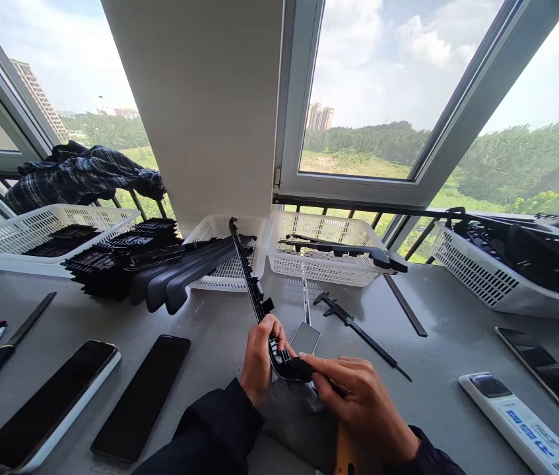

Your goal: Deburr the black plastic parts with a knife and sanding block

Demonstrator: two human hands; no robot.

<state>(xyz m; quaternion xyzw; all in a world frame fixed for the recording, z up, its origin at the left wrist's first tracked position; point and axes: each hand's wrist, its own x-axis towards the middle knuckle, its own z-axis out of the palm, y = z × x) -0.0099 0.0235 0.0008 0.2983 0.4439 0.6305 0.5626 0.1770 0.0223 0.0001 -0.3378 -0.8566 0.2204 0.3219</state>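
A long black plastic trim piece [249,280], ribbed and clipped along its inner side, slants upward from my hands towards the baskets. My left hand [261,359] is closed around its lower part, just above the curved end. My right hand [358,396] is closed on the curved end, thumb and forefinger pinching the tip. A small yellowish bit shows beneath its fingers, too hidden to name. Below lie a dark grey cloth-like sheet [299,422] and an orange-yellow handle [344,452]. A steel square with a grey block [306,338] lies just beyond my hands.
White baskets [316,267] holding black parts line the back under the windows. Black trim pieces [175,290] are stacked left of centre. Calipers [358,330] and a flat strip [406,307] lie right. Phones [143,396], a file [26,326] and a white box [526,419] flank my arms.
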